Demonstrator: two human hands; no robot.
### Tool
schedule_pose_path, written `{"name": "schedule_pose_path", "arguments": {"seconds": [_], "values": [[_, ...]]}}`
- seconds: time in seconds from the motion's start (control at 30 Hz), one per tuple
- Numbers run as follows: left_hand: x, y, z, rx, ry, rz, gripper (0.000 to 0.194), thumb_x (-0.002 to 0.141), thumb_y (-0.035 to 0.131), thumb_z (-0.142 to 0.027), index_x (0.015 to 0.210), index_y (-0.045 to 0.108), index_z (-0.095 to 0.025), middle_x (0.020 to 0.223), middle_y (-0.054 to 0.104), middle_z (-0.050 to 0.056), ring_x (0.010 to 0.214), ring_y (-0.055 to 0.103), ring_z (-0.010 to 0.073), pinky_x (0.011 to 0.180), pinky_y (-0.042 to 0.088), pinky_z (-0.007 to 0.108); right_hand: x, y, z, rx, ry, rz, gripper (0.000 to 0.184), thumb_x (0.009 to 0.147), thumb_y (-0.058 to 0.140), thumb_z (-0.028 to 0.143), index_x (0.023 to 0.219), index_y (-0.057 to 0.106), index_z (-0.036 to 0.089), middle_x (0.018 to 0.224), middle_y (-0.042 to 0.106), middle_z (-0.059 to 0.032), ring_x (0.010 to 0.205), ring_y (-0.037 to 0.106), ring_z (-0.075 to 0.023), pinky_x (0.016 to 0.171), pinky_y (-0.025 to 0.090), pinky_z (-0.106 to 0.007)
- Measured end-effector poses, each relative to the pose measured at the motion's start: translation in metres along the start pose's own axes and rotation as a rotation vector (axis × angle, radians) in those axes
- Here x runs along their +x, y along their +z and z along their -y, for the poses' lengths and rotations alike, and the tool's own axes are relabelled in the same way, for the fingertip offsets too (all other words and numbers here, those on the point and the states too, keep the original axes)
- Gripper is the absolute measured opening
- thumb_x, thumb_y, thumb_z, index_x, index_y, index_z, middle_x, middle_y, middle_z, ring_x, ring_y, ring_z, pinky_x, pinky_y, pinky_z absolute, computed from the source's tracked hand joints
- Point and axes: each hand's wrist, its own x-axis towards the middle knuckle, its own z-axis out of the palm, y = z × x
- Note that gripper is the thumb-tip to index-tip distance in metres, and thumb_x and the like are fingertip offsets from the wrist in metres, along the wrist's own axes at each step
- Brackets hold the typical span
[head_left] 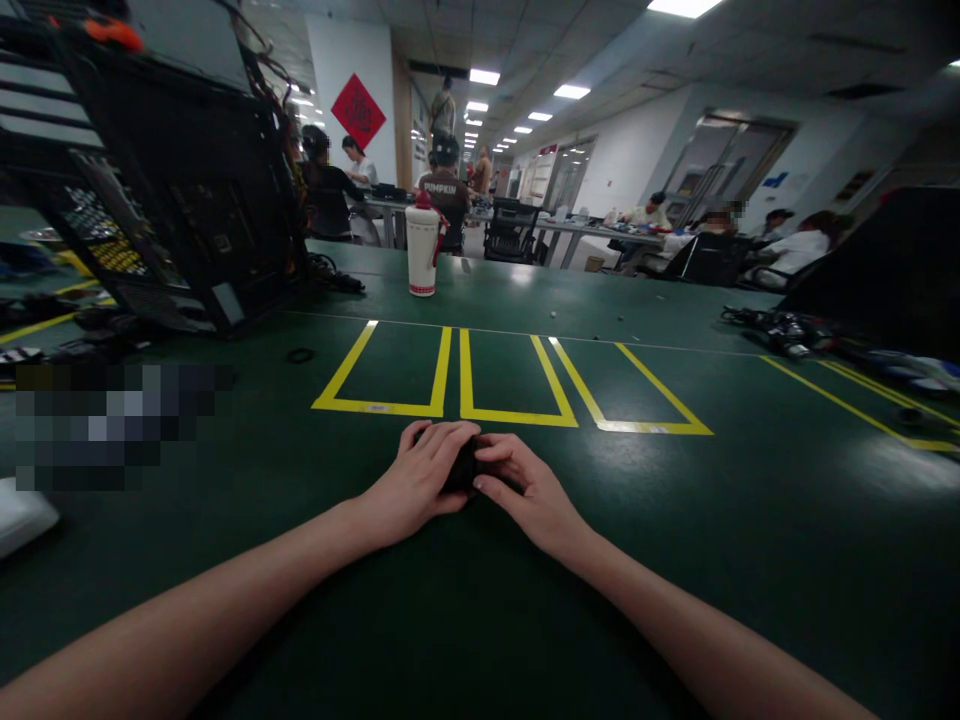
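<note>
A small, dark, rounded object (463, 466) rests low over the green table, mostly hidden by my fingers, so its kind cannot be made out. My left hand (418, 474) lies over it from the left, fingers curled across the top and thumb at the near side. From the right, my right hand (531, 490) pinches its end between thumb and fingertips. Just beyond my hands, yellow tape (517, 417) marks three open-ended boxes on the green tabletop (487, 620).
A white bottle (422, 255) with a red lid stands beyond the tape. At left is an open black computer case (217, 180), with a black ring (300, 355) nearby. Cables (784, 330) lie at right. Several people sit at tables farther back.
</note>
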Motion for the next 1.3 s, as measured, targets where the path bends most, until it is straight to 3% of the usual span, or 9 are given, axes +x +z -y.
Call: {"name": "schedule_pose_path", "arguments": {"seconds": [0.2, 0.53, 0.73, 0.9, 1.07, 1.3], "values": [[0.0000, -0.0004, 0.0001, 0.003, -0.003, 0.009, 0.060, 0.076, 0.054, -0.020, 0.126, 0.021, -0.024, 0.126, 0.040, 0.006, 0.116, 0.037, 0.0234, 0.101, 0.019, 0.047, 0.0011, -0.0010, 0.0020, -0.046, 0.037, -0.002, 0.034, 0.077, 0.053, 0.016, 0.109, 0.044, 0.023, 0.108, 0.049, -0.0036, 0.102, 0.050, -0.0171, 0.092, 0.043, -0.038], [0.0003, 0.0004, 0.0005, 0.018, -0.004, 0.017, 0.059, 0.077, 0.053, -0.020, 0.126, 0.021, -0.023, 0.126, 0.039, 0.007, 0.117, 0.036, 0.0225, 0.102, 0.018, 0.046, 0.0015, -0.0010, 0.0012, 0.014, 0.015, 0.010, 0.020, 0.077, 0.053, 0.018, 0.096, 0.049, 0.023, 0.103, 0.050, -0.0020, 0.097, 0.054, -0.0158, 0.087, 0.047, -0.035], [0.0006, 0.0011, 0.0012, 0.018, -0.007, 0.029, 0.060, 0.076, 0.054, -0.020, 0.126, 0.021, -0.022, 0.126, 0.039, 0.007, 0.117, 0.036, 0.0232, 0.102, 0.017, 0.046, 0.0026, -0.0027, 0.0023, -0.002, 0.067, 0.016, 0.033, 0.076, 0.055, 0.018, 0.107, 0.044, 0.021, 0.107, 0.052, -0.0050, 0.102, 0.052, -0.0177, 0.090, 0.044, -0.038], [-0.0001, 0.0001, 0.0010, 0.016, -0.009, 0.027, 0.061, 0.075, 0.054, -0.019, 0.126, 0.021, -0.023, 0.127, 0.039, 0.007, 0.117, 0.035, 0.0228, 0.102, 0.017, 0.046, 0.0010, -0.0036, 0.0042, 0.042, 0.006, 0.064, 0.032, 0.074, 0.056, 0.013, 0.103, 0.046, 0.022, 0.103, 0.052, -0.0026, 0.102, 0.052, -0.0158, 0.093, 0.042, -0.036], [0.0007, 0.0019, 0.0020, 0.014, -0.017, 0.012, 0.060, 0.075, 0.055, -0.020, 0.125, 0.021, -0.023, 0.126, 0.039, 0.006, 0.117, 0.036, 0.0227, 0.101, 0.017, 0.046, 0.0027, -0.0031, 0.0033, 0.091, 0.038, 0.057, 0.024, 0.076, 0.055, 0.016, 0.098, 0.047, 0.022, 0.098, 0.054, -0.0014, 0.097, 0.055, -0.0154, 0.088, 0.047, -0.034], [0.0005, -0.0011, 0.0001, 0.000, -0.019, 0.027, 0.060, 0.076, 0.054, -0.020, 0.126, 0.021, -0.024, 0.127, 0.039, 0.006, 0.117, 0.035, 0.0226, 0.102, 0.017, 0.046, 0.0019, -0.0040, 0.0039, -0.018, 0.071, 0.033, 0.035, 0.076, 0.055, 0.018, 0.109, 0.044, 0.022, 0.109, 0.050, -0.0044, 0.104, 0.051, -0.0175, 0.092, 0.043, -0.037]]}}
